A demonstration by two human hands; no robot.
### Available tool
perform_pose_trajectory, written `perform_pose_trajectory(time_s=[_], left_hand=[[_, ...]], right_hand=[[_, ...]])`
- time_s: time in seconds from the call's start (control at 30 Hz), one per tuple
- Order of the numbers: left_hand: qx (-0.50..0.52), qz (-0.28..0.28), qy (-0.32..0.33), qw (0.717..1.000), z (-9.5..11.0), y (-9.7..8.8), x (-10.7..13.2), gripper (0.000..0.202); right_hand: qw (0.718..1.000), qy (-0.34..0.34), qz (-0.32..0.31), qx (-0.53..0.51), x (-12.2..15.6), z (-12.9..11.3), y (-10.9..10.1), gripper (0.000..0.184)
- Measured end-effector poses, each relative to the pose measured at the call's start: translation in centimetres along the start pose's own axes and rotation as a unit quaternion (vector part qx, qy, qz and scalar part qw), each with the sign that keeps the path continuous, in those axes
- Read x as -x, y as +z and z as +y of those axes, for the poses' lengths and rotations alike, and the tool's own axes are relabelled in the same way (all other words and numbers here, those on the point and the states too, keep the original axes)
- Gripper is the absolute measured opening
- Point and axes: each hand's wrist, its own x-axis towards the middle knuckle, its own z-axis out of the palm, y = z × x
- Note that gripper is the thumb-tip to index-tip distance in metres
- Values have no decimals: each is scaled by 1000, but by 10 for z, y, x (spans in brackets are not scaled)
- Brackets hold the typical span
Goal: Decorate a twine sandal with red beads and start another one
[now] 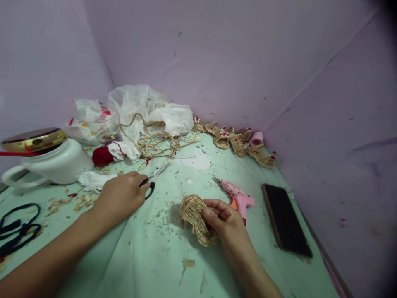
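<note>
My right hand (228, 221) pinches a small sole-shaped piece of coiled straw rope (198, 219) between thumb and fingers, just above the green cloth. On the left, my left hand (124, 192) is closed at the black handles of a pair of scissors (157, 171), whose blades point away toward the back. A pink hot glue gun (237, 194) with an orange trigger lies just beyond my right hand, a red light showing on its body. Small straw bits are scattered on the cloth between my hands.
Finished-looking woven straw pieces with red and white beads (237, 145) line the back wall. A phone (287, 219) lies at right. Straw rope (158, 142), plastic bags (145, 103), red yarn (102, 156) and a white pitcher (62, 163) stand at back left; a dark cord (31, 227) lies nearer.
</note>
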Motion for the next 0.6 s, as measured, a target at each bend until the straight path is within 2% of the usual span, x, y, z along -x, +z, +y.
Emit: perform_pose_trajectory(time_s=[0.07, 0.1, 0.13, 0.17, 0.2, 0.23, 0.27, 0.3, 0.33, 0.4, 0.5, 0.6], left_hand=[[-26, 71, 6, 997, 5, 2, 4, 31], [3, 93, 15, 996, 10, 3, 7, 30], [62, 92, 20, 994, 16, 5, 10, 29], [140, 61, 17, 988, 22, 7, 15, 29], [225, 4, 4, 974, 29, 9, 20, 28], [304, -67, -19, 950, 37, 12, 25, 30], [376, -108, -43, 919, 44, 16, 30, 33], [431, -122, -58, 892, 50, 19, 34, 37], [468, -118, -67, 873, 56, 23, 37, 38], [507, -94, -76, 853, 64, 30, 39, 34], [529, -78, -84, 841, 67, 38, 34, 20], [532, -82, -82, 839, 65, 47, 29, 13]], right_hand=[[1000, -1, -6, -30, 0, 2, 1, 41], [999, -3, -7, -36, 1, 3, 2, 42], [999, -6, -8, -39, 2, 3, 3, 44], [999, -7, -10, -41, 3, 4, 5, 44], [999, -7, -10, -46, 5, 5, 8, 45], [998, -6, -9, -54, 7, 6, 10, 47], [998, -6, -7, -63, 8, 7, 13, 48], [997, -6, -4, -73, 9, 8, 16, 49], [997, -7, -3, -81, 10, 9, 19, 50], [996, -11, -8, -93, 12, 12, 23, 49], [997, -27, -33, -63, 11, 16, 24, 40], [996, -73, -20, 40, 8, 19, 19, 33]])
